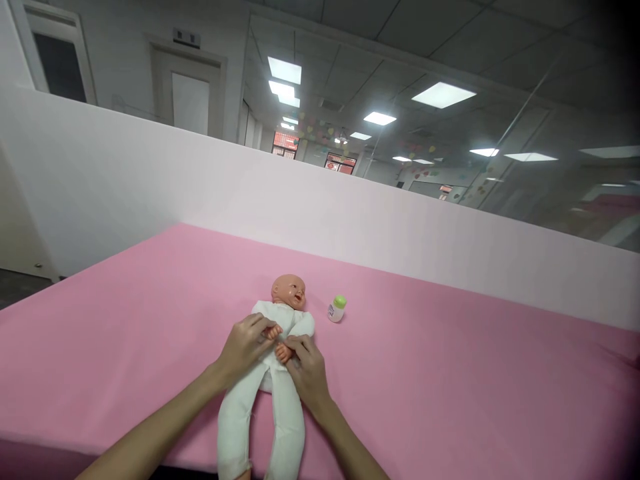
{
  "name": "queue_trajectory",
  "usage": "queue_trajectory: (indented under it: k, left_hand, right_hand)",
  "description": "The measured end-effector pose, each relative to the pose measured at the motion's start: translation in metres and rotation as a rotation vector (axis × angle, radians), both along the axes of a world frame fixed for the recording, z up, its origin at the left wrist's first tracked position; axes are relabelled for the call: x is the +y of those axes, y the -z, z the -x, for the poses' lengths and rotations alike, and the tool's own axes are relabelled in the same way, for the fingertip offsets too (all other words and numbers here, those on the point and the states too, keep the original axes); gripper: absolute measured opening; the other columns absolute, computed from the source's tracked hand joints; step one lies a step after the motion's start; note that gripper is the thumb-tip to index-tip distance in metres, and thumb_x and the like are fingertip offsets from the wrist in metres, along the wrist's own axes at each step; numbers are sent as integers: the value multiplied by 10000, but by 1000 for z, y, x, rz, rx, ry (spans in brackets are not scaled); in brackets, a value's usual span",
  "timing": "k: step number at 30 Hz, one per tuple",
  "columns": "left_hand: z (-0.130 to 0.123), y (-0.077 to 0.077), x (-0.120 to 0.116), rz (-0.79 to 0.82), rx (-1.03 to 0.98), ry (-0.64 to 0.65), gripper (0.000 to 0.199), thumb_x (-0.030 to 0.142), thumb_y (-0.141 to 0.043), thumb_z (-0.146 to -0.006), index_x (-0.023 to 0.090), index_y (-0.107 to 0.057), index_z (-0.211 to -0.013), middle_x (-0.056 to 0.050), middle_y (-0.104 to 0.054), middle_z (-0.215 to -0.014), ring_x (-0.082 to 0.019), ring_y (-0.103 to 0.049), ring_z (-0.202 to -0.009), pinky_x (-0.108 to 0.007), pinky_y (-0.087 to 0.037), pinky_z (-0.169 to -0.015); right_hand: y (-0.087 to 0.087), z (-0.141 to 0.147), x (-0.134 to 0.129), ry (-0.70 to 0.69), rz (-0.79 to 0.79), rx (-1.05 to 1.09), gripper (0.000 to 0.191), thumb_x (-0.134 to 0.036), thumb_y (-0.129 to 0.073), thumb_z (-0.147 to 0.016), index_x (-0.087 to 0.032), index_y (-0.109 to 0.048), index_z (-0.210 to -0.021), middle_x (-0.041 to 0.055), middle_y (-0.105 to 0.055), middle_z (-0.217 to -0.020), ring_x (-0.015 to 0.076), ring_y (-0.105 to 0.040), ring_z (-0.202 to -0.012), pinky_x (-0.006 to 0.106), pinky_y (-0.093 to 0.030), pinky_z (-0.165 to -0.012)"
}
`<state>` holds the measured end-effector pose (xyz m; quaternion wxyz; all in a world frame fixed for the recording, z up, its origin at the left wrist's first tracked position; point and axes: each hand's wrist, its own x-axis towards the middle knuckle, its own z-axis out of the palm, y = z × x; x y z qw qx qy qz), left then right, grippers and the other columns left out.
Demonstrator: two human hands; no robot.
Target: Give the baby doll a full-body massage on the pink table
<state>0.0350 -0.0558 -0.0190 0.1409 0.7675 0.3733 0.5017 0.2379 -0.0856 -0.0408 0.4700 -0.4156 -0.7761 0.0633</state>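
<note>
A baby doll (287, 413) in a white cloth body lies on its back, head away from me and legs toward the near edge. My left hand (246, 347) is closed around one of the doll's arms, by its small plastic hand (273, 331). With my right hand (310, 370) I grip the other arm near its plastic hand (283, 353). Both doll arms are bent over its belly. To the right of the doll's head (289, 291) stands a small white bottle with a green cap (340, 302), apart from my hands.
The doll and bottle rest on a pink padded surface (450, 373). A low white wall (325, 207) runs along its far side, with a glass partition above. Behind are a door (190, 100) and ceiling lights.
</note>
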Motion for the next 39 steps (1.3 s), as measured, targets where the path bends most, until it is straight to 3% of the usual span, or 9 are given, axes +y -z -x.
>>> queue_trajectory:
  k: [6, 8, 12, 18, 21, 24, 29, 35, 39]
  left_hand:
    - [5, -2, 3, 35, -2, 29, 112, 293, -635, -972, 231, -725, -948, -38, -700, -892, -187, -655, -808, -312, -537, -713]
    - [19, -9, 8, 123, -188, -9, 129, 351, -684, -941, 231, -733, -946, -45, -720, -924, -197, -683, -851, -321, -578, -751]
    - [58, -10, 26, 298, -564, -265, 224, 378, -830, -795, 198, -741, -894, -53, -748, -913, -227, -708, -874, -372, -611, -822]
    - [90, 17, 42, 804, -1290, -369, 115, 159, -835, -786, 124, -728, -808, -66, -750, -925, -167, -731, -869, -345, -617, -931]
    - [89, 17, 41, 830, -1403, -375, 87, 105, -816, -804, 117, -731, -796, -74, -757, -961, -150, -731, -892, -327, -605, -967]
    - [80, 2, 36, 685, -1258, -363, 148, 185, -858, -778, 133, -751, -867, -72, -766, -975, -186, -735, -918, -363, -609, -952]
    - [42, -21, 19, 346, -698, -285, 243, 339, -857, -772, 189, -777, -945, -53, -773, -950, -229, -723, -917, -368, -599, -862]
    - [-3, 0, -3, 84, -100, -64, 102, 270, -674, -930, 223, -764, -933, -32, -723, -874, -183, -664, -791, -297, -535, -707]
    - [-7, 10, -6, 17, 67, -80, 137, 235, -625, -959, 227, -760, -936, -27, -699, -835, -179, -628, -748, -299, -486, -673]
  right_hand:
    - [-5, -9, 5, 9, 34, 74, 159, -185, -650, -923, -246, -742, -1037, 55, -696, -957, 219, -669, -872, 347, -565, -769]
    - [-16, -24, 12, 116, 65, 258, 127, -298, -725, -896, -227, -753, -997, 51, -692, -920, 204, -647, -809, 333, -553, -725]
    - [-22, -71, 26, 365, 240, 796, 366, -424, -877, -716, -175, -745, -949, 56, -723, -890, 203, -654, -782, 319, -559, -696]
    - [14, -114, 34, 444, 462, 1258, 360, -414, -919, -587, -188, -713, -776, -8, -644, -675, 126, -543, -567, 260, -536, -545]
    - [17, -111, 33, 450, 477, 1307, 340, -381, -922, -575, -196, -703, -758, -16, -629, -660, 125, -530, -559, 256, -534, -537]
    - [-1, -96, 30, 439, 417, 1230, 353, -407, -915, -605, -191, -711, -795, -11, -652, -707, 139, -574, -621, 259, -540, -592]
    - [-32, -50, 18, 268, 234, 820, 372, -435, -855, -751, -180, -730, -993, 82, -746, -1025, 218, -685, -894, 326, -563, -783]
    - [-8, -7, 1, -9, 67, 53, 126, -191, -647, -938, -234, -741, -1009, 53, -719, -948, 208, -663, -851, 325, -539, -763]
    - [-1, -4, -1, -55, 35, -50, 206, -124, -595, -942, -237, -732, -1046, 60, -716, -982, 218, -662, -894, 337, -541, -787]
